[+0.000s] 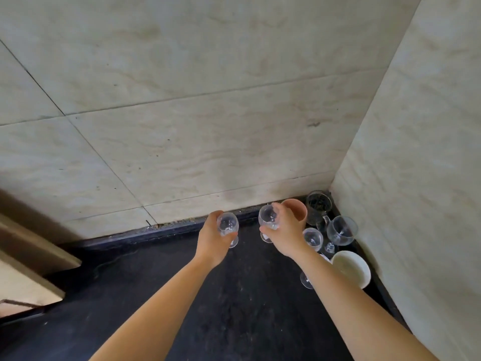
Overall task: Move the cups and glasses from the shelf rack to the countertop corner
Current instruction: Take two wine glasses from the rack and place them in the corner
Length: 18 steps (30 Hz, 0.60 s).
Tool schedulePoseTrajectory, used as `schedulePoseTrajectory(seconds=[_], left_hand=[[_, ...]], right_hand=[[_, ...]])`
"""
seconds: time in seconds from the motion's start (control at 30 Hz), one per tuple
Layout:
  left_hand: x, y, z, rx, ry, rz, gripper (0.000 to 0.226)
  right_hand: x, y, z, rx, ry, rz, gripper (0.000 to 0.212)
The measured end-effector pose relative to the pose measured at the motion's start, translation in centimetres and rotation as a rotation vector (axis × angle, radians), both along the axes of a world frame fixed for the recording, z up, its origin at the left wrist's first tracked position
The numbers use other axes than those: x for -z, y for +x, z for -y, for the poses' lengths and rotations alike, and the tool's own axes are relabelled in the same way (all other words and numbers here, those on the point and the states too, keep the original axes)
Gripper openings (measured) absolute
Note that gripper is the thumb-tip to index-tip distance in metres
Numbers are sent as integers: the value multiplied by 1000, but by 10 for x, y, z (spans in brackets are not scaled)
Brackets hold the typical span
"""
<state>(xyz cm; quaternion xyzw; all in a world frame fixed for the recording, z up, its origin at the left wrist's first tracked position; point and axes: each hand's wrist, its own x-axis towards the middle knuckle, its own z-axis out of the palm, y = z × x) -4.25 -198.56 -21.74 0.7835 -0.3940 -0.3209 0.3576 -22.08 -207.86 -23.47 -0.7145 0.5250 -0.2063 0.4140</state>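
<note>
My left hand grips a small clear stemmed glass over the black countertop, near the back wall. My right hand grips a second clear stemmed glass a little to the right. In the corner behind my right hand stand a pink cup, a dark glass mug, a large wine glass, a small stemmed glass and a white cup. Another glass is partly hidden under my right forearm.
Tiled walls meet at the corner on the right. A wooden board or shelf edge juts in at the left. The shelf rack is out of view.
</note>
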Motion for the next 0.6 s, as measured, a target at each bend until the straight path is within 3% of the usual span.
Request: schedulePoseTrajectory(seconds=[0.2,0.47,0.6], left_hand=[[42,22,27,68,42,39,62],[63,36,35,115,74,45,65],[61,35,32,211,116,137,79]], right_hand=[[47,35,23,-12,44,12,67],[59,49,27,7,54,-26,70],[53,51,18,23,50,-91,88]])
